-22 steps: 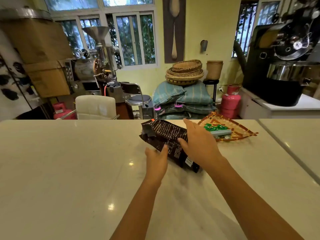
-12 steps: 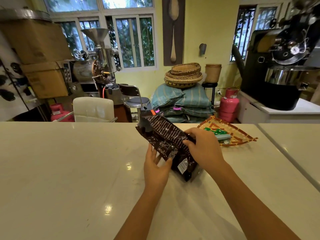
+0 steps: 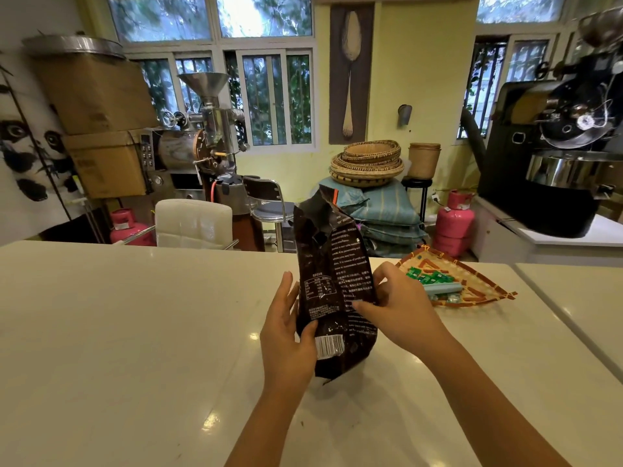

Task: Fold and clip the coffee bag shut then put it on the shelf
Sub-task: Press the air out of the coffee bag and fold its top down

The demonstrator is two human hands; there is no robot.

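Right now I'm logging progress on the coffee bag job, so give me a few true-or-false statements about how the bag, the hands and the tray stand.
1. The coffee bag stands upright on the counter. True.
2. Its top is folded down and clipped. False: the top is crumpled and open, with no clip on it.
3. Both hands touch the bag. True: the left hand grips its lower left side, and the right hand holds its right edge.
4. The woven tray lies left of the bag. False: it lies to the right, behind the right hand.
5. The tray holds green packets. True.
6. The bag already sits on a shelf. False: it rests on the counter.
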